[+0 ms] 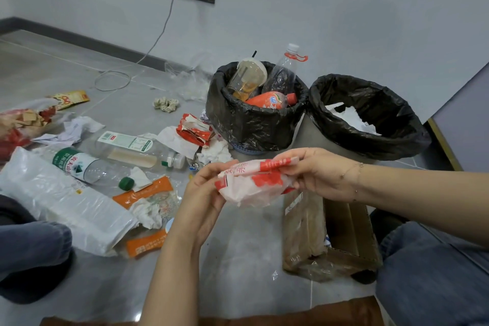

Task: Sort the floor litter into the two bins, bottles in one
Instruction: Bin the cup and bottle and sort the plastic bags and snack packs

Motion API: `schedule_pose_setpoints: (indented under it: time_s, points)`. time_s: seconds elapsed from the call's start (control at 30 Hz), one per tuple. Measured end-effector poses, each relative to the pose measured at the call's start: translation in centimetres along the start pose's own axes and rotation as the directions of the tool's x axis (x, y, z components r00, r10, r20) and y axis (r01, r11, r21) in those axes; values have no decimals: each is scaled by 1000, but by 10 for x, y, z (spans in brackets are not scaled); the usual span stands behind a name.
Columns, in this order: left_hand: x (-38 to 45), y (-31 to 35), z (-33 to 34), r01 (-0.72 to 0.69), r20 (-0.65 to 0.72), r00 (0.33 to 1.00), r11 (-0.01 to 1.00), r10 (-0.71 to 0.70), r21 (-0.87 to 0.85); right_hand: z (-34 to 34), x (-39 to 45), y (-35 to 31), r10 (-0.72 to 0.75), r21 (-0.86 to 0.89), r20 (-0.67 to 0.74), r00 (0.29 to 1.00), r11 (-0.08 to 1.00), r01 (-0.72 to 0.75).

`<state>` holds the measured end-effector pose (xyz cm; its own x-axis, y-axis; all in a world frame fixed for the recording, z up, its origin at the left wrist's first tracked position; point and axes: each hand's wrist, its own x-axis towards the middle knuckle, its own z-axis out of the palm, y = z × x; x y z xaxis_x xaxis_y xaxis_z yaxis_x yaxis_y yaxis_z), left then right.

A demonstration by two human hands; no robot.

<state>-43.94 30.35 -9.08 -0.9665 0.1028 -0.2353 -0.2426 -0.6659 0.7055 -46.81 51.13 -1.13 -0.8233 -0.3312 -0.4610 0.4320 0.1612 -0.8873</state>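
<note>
**Both hands hold a red-and-white wrapper in front of the two bins**

The left hand [203, 193] and the right hand [315, 172] are close together above the floor, each with its fingers curled round one end of a crumpled red-and-white plastic wrapper [254, 182]. The wrapper hangs in the air between them, nearer the person than either bin.

Just beyond the hands stand two bins lined with black bags. The left bin [248, 124] holds an orange bottle [272, 100], a clear bottle [284, 71] standing upright and a plastic cup [247, 79]. The right bin [370, 127] holds white paper [349, 116].

Below the right hand, an open cardboard box [349, 235] lies on the floor. To the left, litter is spread over the grey tiles: two clear bottles on their sides [127, 149] [79, 164], a loose green cap [125, 183], orange sachets [145, 190], crumpled tissues and a large white plastic bag [66, 206].
</note>
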Motion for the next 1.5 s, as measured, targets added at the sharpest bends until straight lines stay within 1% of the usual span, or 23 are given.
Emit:
schedule_pose_setpoints:
  time_s: [0.07, 0.1, 0.17, 0.23, 0.3, 0.33, 0.4, 0.47, 0.53, 0.6, 0.67, 0.77, 0.83, 0.93, 1.0, 1.1, 1.13, 1.17, 1.23, 1.3, 1.37, 1.43, 1.5]
  points:
    - [0, 3, -4, 73, 35, 997, 989, -69, -127, -1, -3, -4, -51, -136, -26, 998, 990, 47]
    - [-1, 4, -5, 134, 51, 991, 980, -128, -148, -2, -5, -6, -63, -182, -34, 997, 982, 55]
    - [-3, 5, -2, 226, 79, 973, 970, -219, -94, -2, -6, -7, -74, -238, -30, 997, 969, 65]
    - [-6, 3, 6, 240, 110, 964, 970, -243, 44, -3, -7, -6, -110, -295, -8, 994, 950, 103]
    - [-6, -5, 15, 193, 80, 974, 962, -211, 191, -2, -9, -3, -155, -376, 3, 988, 915, 145]
    - [-5, -11, 19, 165, 31, 984, 962, -175, 218, -1, -10, -3, -179, -412, -17, 984, 898, 156]
    - [-3, -20, 25, 94, -50, 995, 975, -85, 203, -2, -10, -2, -244, -461, -83, 966, 869, 180]
    - [-2, -25, 30, 22, -85, 996, 982, -6, 189, -5, -11, -2, -284, -520, -127, 950, 835, 181]
    - [-2, -26, 33, -44, -83, 994, 973, 65, 226, -8, -11, -2, -268, -558, -116, 956, 814, 160]
    - [-1, -26, 37, -105, -56, 990, 952, 126, 287, -13, -10, -2, -184, -557, -104, 977, 825, 96]
    - [-1, -27, 42, -160, -22, 984, 931, 178, 329, -16, -11, -7, -135, -592, -106, 985, 805, 47]
    - [1, -33, 52, -192, 10, 979, 915, 202, 356, -21, -20, -12, -200, -639, -122, 972, 765, 77]
    - [4, -41, 60, -202, 31, 978, 908, 205, 367, -27, -32, -9, -257, -671, -167, 952, 737, 82]
    - [7, -57, 70, -165, 29, 985, 883, 170, 438, -45, -50, 1, -367, -724, -274, 889, 687, 61]
    - [6, -72, 76, -101, 54, 995, 836, 85, 539, -59, -59, 6, -402, -728, -348, 847, 685, 26]
    - [-1, -96, 86, -33, 104, 992, 685, -64, 728, -76, -69, 13, -375, -687, -433, 820, 725, -32]
    - [-4, -103, 90, -25, 117, 988, 657, -96, 753, -80, -72, 15, -374, -692, -449, 812, 720, -52]
    - [-7, -108, 92, -21, 120, 987, 656, -107, 754, -82, -73, 17, -370, -694, -456, 809, 717, -63]
    - [-10, -111, 96, -24, 113, 990, 697, -82, 716, -85, -74, 20, -349, -685, -464, 814, 724, -80]
    - [-10, -108, 94, -76, 117, 993, 686, -13, 723, -84, -73, 23, -331, -708, -442, 834, 699, -97]
    - [-10, -100, 90, -126, 132, 990, 633, 39, 764, -82, -70, 28, -330, -785, -385, 862, 607, -119]
    - [-8, -95, 84, -173, 150, 985, 535, 87, 827, -80, -65, 33, -308, -840, -342, 888, 523, -142]
    - [-8, -94, 77, -163, 130, 986, 459, 103, 873, -76, -58, 37, -280, -868, -320, 905, 469, -162]
